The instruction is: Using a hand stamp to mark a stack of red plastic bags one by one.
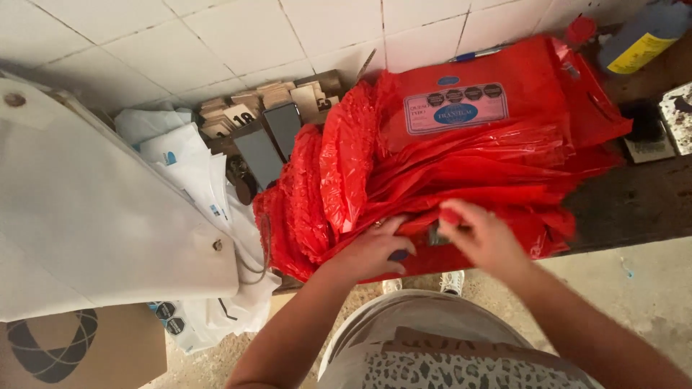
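A thick stack of red plastic bags [468, 155] lies on a dark wooden bench [634, 202], with a labelled packet on top. Crumpled red bags [317, 194] bunch at the stack's left side. My left hand [371, 252] rests on the stack's near edge, fingers curled over the plastic. My right hand [479, 234] pinches the edge of a red bag just to the right of it. A small dark object shows between the two hands; what it is cannot be told.
Two dark phones [270, 140] and small wooden tags [238, 112] lie left of the bags. White sheets and bags [108, 209] cover the left side above a cardboard box [79, 349]. A yellow-labelled bottle [641, 39] and a blue pen [479, 52] sit at the back.
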